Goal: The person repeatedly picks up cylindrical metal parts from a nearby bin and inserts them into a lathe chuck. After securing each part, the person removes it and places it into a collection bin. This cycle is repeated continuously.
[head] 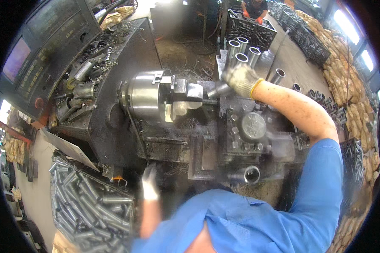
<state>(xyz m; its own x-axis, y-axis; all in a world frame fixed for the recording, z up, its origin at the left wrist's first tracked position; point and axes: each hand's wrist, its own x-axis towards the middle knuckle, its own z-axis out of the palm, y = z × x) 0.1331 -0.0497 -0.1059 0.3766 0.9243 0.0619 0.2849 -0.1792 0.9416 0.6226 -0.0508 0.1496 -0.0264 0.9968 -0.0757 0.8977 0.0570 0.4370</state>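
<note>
My right hand (243, 80), in a knitted work glove, grips a short metal tube (218, 90) that is tilted and partly hidden by the fingers. It is just right of the jaws (193, 91) of a lathe chuck (145, 95). Low in front of the lathe bed, my gloved left hand (150, 185) is blurred, and its fingers are hard to make out. Below the right hand is the tool post (254, 126), ringed with bolts. Several upright tubes (241, 58) stand just beyond that hand.
Metal tubes fill a crate (132, 215) at lower left. Another tube (251, 174) lies by the carriage's front. A control panel (44, 53) rises at left, with chip-covered parts (84, 91) beside it. Far back, a person (255, 9) in orange gloves reaches into a bin (251, 34).
</note>
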